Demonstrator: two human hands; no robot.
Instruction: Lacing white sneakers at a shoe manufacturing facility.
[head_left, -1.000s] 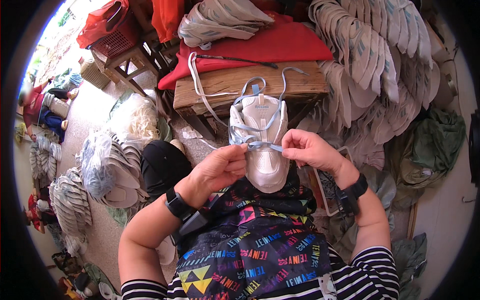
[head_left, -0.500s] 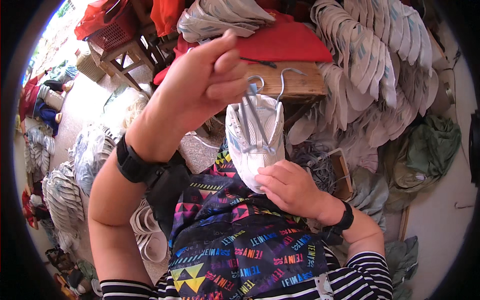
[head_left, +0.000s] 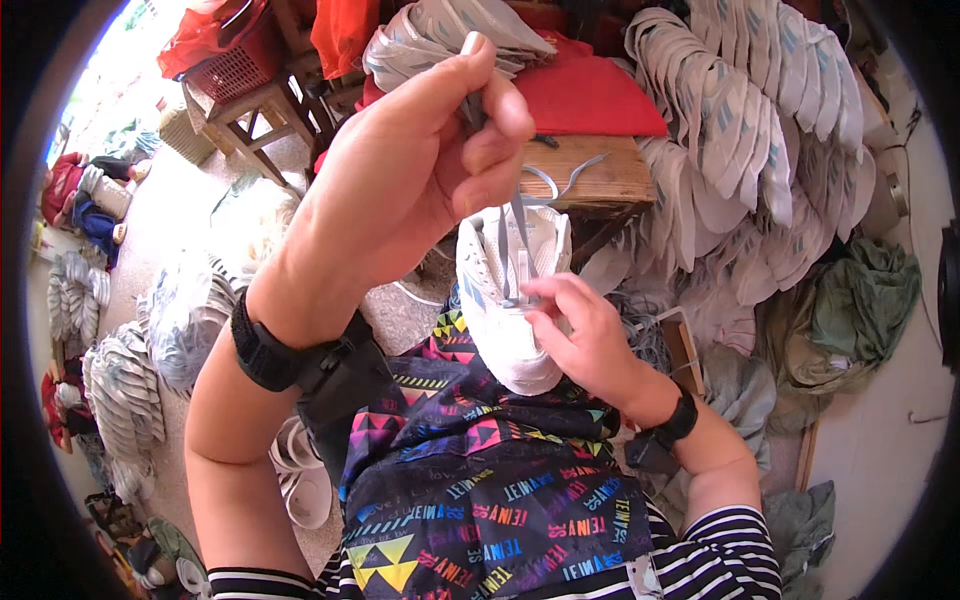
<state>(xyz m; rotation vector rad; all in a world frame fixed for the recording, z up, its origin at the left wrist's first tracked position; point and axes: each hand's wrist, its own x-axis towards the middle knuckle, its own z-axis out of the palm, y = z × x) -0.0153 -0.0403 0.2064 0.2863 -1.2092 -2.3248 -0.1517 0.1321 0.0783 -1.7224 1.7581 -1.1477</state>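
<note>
A white shoe [head_left: 525, 365] with blue-grey side marks rests on my patterned apron [head_left: 490, 490], its toe toward me. My left hand [head_left: 410, 160] is raised above the shoe's opening, with its fingers curled around grey shoelaces [head_left: 521, 222]. Those laces run taut from the lowest eyelets up to that hand. On the right side of the shoe is my right hand [head_left: 598, 345], fingers apart, with the fingertips at the lower lacing. A loose pale-blue lace end [head_left: 582, 172] trails beyond the shoe.
Ahead stands a wooden bench [head_left: 600, 165] with red cloth [head_left: 590, 95] and shoe uppers [head_left: 440, 45] on it. More stacked uppers [head_left: 710, 110] hang at the right. A box [head_left: 685, 350] beside grey laces sits near my right wrist. Bundles [head_left: 125, 395] line the floor at left.
My right hand has come off the toe and moved up to the lower lacing. My left hand has shifted slightly right, its fingers looser, still with the laces.
</note>
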